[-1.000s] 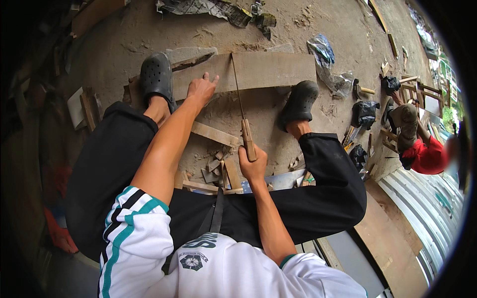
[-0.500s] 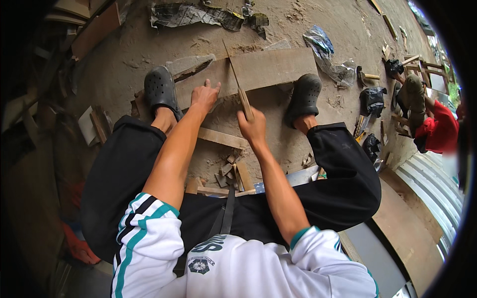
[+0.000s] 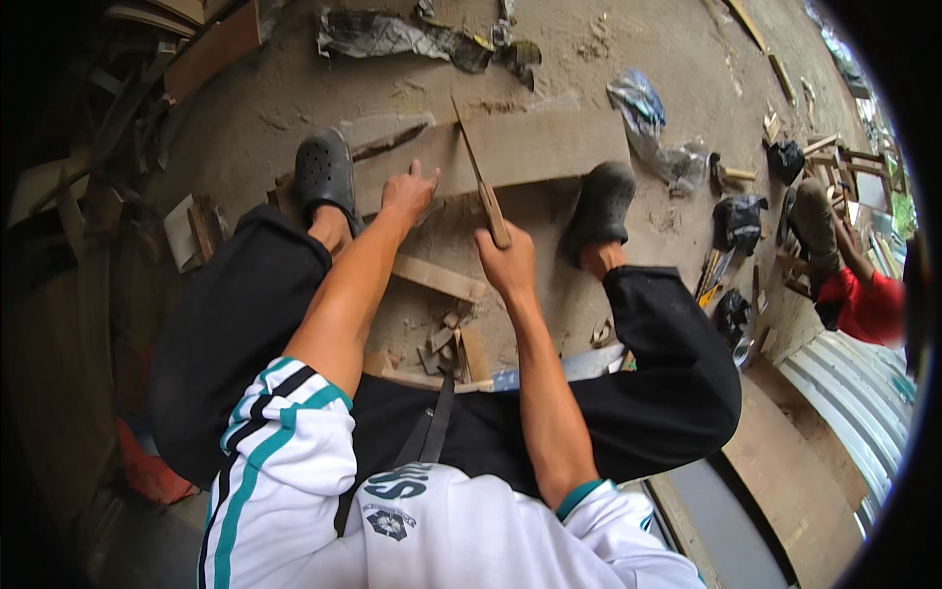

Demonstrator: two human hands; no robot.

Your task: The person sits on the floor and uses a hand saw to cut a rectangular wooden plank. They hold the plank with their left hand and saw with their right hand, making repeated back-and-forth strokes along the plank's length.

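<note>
A handsaw [image 3: 469, 147] with a thin blade and wooden handle is gripped in my right hand [image 3: 507, 260], its fingers closed around the handle's near end. The blade points away from me and lies across a wide wooden plank [image 3: 549, 147] on the ground. My left hand [image 3: 407, 193] presses on the plank left of the blade, with index finger and thumb apart; its other fingers are partly hidden. Dark clogs are on my feet: the left clog [image 3: 325, 172] stands on the plank's left part, the right clog [image 3: 601, 204] at its right end.
Between my legs lie a narrow wood strip [image 3: 439, 276] and small offcuts [image 3: 471, 353]. Crumpled plastic [image 3: 648, 113], a hammer [image 3: 731, 174] and a black bag [image 3: 739, 224] lie to the right. A person in red [image 3: 863, 304] sits at far right. Boards [image 3: 211, 54] lean at far left.
The whole view has shifted slightly, so the plank and feet appear lower. The saw and both hands keep nearly the same place relative to the plank.
</note>
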